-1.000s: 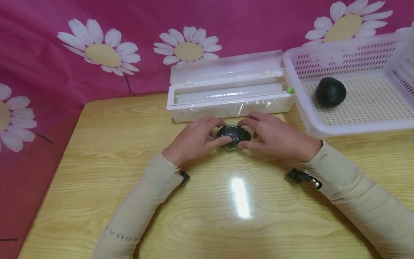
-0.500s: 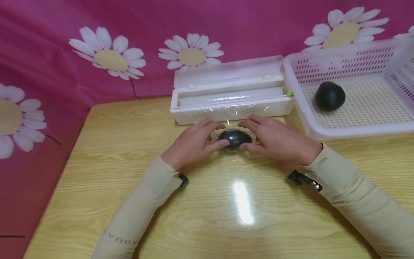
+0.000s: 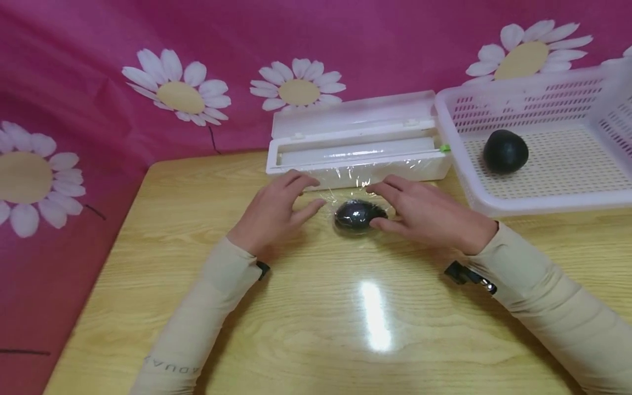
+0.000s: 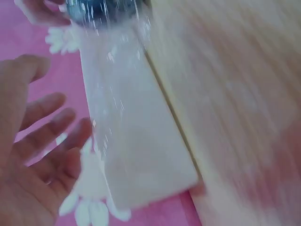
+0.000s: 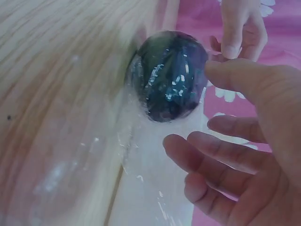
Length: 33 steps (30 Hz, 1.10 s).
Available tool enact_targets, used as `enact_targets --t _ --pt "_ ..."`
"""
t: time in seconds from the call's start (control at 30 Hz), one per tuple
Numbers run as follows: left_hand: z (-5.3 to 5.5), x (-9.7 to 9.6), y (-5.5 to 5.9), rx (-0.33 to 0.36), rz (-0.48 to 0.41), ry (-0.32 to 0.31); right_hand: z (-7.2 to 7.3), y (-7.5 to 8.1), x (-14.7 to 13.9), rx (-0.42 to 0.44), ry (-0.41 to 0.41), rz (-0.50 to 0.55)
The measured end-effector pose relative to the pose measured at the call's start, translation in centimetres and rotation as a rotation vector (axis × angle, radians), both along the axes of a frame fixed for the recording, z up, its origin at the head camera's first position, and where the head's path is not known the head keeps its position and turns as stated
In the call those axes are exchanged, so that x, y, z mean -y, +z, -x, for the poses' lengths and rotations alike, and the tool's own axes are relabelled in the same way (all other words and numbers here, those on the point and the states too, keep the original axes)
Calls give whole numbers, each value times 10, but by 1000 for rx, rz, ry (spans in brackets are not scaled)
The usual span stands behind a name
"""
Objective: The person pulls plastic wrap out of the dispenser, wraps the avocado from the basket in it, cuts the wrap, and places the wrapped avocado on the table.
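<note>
A dark avocado (image 3: 353,215) wrapped in shiny cling film lies on the table in the head view. My right hand (image 3: 423,211) is at its right end; the thumb (image 5: 230,73) touches or nearly touches the wrapped avocado in the right wrist view, while the other fingers spread loosely apart from it. Left of the avocado, my left hand (image 3: 274,211) holds nothing, its thumb and fingers apart, as the left wrist view (image 4: 42,127) also confirms. Clear film stretches from the avocado back to a white cling film box (image 3: 360,174) with its lid up.
Inside the box lies a roll of cling film (image 3: 360,152). To the right a white perforated basket (image 3: 553,206) holds another dark avocado (image 3: 506,152). A pink cloth with daisies (image 3: 395,44) hangs behind the wooden table (image 3: 316,329).
My left hand has let go of the wrapped avocado and moved away to the left. The right hand stays at the avocado's right end. The head view has shifted slightly.
</note>
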<state>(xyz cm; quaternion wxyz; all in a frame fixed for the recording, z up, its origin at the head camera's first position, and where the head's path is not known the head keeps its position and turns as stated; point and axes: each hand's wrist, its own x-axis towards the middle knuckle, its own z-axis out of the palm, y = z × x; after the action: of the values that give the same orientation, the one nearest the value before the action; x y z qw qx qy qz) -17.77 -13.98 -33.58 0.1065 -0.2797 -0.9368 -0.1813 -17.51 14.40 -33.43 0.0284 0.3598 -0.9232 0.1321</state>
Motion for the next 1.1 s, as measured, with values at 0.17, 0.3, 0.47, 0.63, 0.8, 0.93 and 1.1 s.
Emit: enact_targets --t 0.17,0.3,0.47,0.63,0.8,0.93,1.1 --pt "12 21 0 -175 -60 63 -2 7 -3 -11 -23 10" --pt "22 37 1 -179 -62 155 -5 16 -4 -61 -10 20" --pt "36 52 -1 -114 -24 245 -9 35 -9 -133 -6 2" --pt "45 56 -7 -83 37 283 -7 59 -22 -124 -93 -78" --pt "50 57 -11 -25 80 317 6 73 -32 -143 -103 -125" --pt "54 57 -14 -5 99 321 15 81 -40 -140 -100 -164" --pt "56 56 -16 -10 115 326 29 89 -47 -80 -102 -226"
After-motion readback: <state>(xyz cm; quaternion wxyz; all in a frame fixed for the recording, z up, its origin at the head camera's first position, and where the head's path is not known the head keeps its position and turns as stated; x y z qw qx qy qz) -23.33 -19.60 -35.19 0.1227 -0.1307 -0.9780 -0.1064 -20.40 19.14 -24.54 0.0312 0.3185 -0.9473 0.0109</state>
